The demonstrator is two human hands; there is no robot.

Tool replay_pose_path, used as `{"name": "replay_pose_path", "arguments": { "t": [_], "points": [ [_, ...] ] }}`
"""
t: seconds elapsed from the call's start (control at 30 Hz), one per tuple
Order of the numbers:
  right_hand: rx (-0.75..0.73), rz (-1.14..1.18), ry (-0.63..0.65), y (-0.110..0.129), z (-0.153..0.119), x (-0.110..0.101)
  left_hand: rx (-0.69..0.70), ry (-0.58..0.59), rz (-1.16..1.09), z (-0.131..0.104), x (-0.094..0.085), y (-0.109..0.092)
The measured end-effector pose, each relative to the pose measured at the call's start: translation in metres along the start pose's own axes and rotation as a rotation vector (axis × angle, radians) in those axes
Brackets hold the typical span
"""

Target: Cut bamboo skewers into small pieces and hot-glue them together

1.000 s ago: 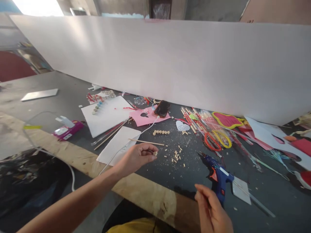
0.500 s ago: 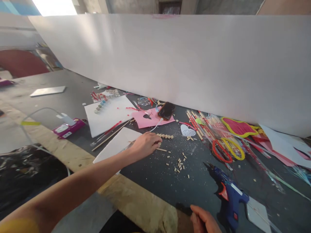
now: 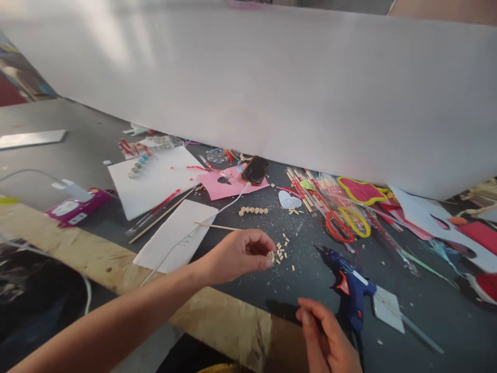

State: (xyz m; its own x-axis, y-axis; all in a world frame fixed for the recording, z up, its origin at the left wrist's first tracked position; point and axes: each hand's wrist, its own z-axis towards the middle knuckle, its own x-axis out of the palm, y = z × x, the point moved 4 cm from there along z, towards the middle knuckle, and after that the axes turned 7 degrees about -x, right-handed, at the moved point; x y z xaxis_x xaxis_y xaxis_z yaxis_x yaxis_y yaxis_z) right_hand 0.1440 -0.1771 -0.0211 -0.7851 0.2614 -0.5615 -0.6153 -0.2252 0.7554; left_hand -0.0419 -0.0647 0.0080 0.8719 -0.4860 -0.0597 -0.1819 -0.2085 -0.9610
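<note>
My left hand [image 3: 238,256] pinches a small cluster of glued-looking wooden bits [image 3: 271,257] between thumb and fingertips, just beside a loose scatter of short wooden stick pieces [image 3: 281,250]. A row of similar wooden clusters [image 3: 253,211] lies on the dark table above it. Behind the hand, a thin wooden stick [image 3: 217,226] rests partly on a white sheet [image 3: 182,235]. At the front edge my right hand [image 3: 328,336] is closed, its thumb and index finger together; whether anything small is in it is hidden. A blue glue gun [image 3: 355,290] lies to its right.
Red and yellow scissors [image 3: 341,225] and bundled sticks [image 3: 301,189] lie at right. A phone [image 3: 256,170] on a cable rests on pink paper [image 3: 213,186]. A paper heart [image 3: 289,199] is nearby. A purple power strip [image 3: 79,207] sits at left; a tall white board [image 3: 248,93] stands behind.
My left hand has moved right and toward me, away from the row, and now shows a wooden cluster in its fingertips. The right hand has moved slightly up. The view has shifted.
</note>
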Motion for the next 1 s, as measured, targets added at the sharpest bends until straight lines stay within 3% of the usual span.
{"name": "replay_pose_path", "arguments": {
  "t": [0.17, 0.47, 0.73, 1.0],
  "points": [
    [-0.148, 0.029, 0.123, 0.025, 0.029, -0.002, -0.072, 0.174, -0.29, -0.006, 0.027, 0.0],
    [-0.258, 0.006, 0.326, 0.04, 0.061, 0.001, -0.1, 0.342, -0.41, -0.001, 0.032, 0.004],
    [-0.306, -0.02, 0.42, 0.032, 0.083, -0.001, -0.133, 0.255, -0.46, 0.009, 0.03, 0.001],
    [-0.341, 0.044, 0.394, 0.024, 0.085, 0.005, -0.174, 0.249, -0.534, 0.018, 0.032, 0.012]
  ]
}}
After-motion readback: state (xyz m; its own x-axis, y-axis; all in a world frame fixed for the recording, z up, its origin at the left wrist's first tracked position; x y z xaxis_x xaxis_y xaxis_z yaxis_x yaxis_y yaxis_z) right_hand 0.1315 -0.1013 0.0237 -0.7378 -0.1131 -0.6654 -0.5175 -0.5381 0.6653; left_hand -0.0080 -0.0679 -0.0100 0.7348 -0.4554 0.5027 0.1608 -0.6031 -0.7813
